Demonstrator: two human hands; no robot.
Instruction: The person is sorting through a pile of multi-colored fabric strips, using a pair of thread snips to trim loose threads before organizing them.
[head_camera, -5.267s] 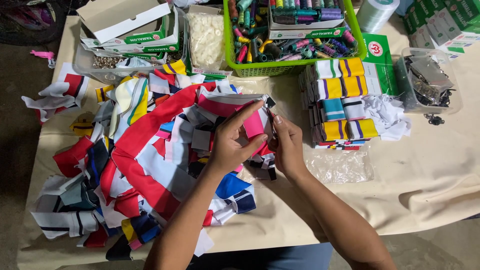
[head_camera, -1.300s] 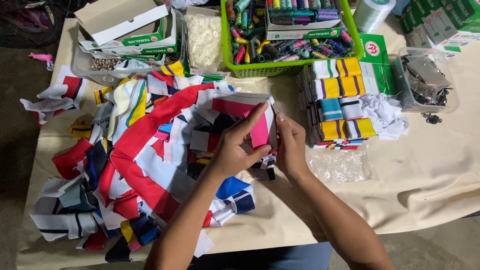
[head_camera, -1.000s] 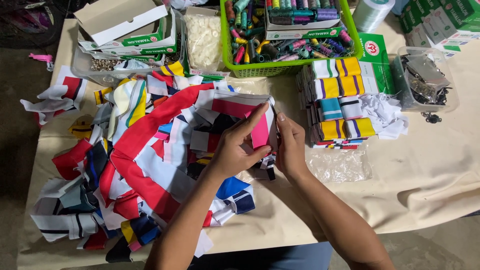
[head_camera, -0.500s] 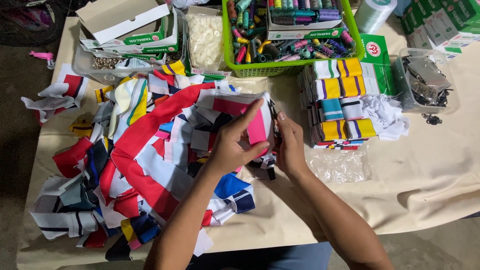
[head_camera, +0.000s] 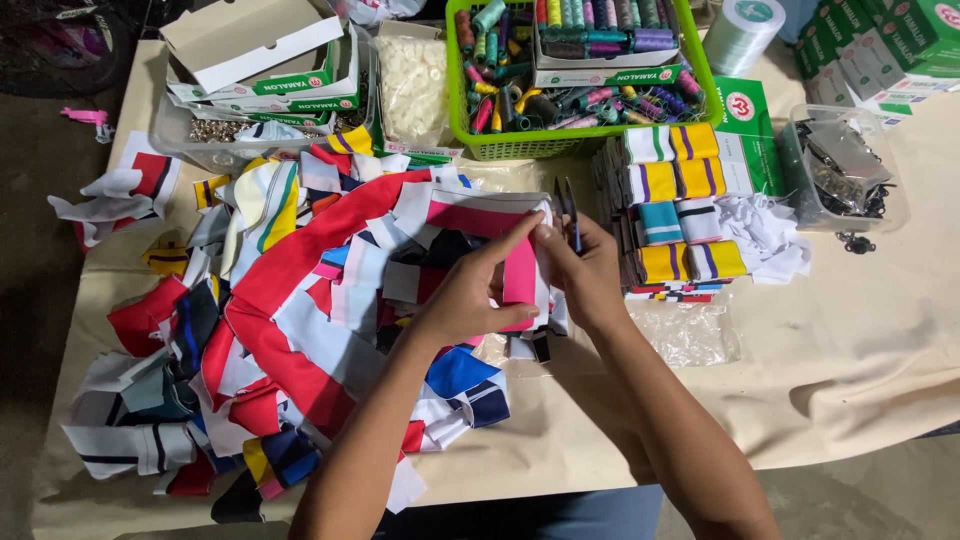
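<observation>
Left hand (head_camera: 470, 295) sits at the middle of the frame, thumb and fingers closed on a pink and white ribbed fabric strip (head_camera: 520, 275), which it holds just above the heap of fabric scraps (head_camera: 270, 330). That heap of red, white, blue and yellow pieces fills the left half of the table (head_camera: 880, 350). The strip's long axis runs up and down the frame, and it lies directly between the two hands, touching both. Right hand (head_camera: 585, 270), just to the right of the strip, pinches the strip's upper right corner with its fingertips while also gripping a small pair of thread snips (head_camera: 568, 210), whose blades point toward the top of the frame, close to the strip's top edge. Both hands are equally near the strip. Further right stands a stack of folded striped collars (head_camera: 680, 210), just beside the right hand, so room is tight there. A green basket of thread spools (head_camera: 575, 70) blocks the upper centre, and a clear plastic tub (head_camera: 845, 170) sits at the far right. Open table shows only at the lower right of the frame, well apart from the stack.
</observation>
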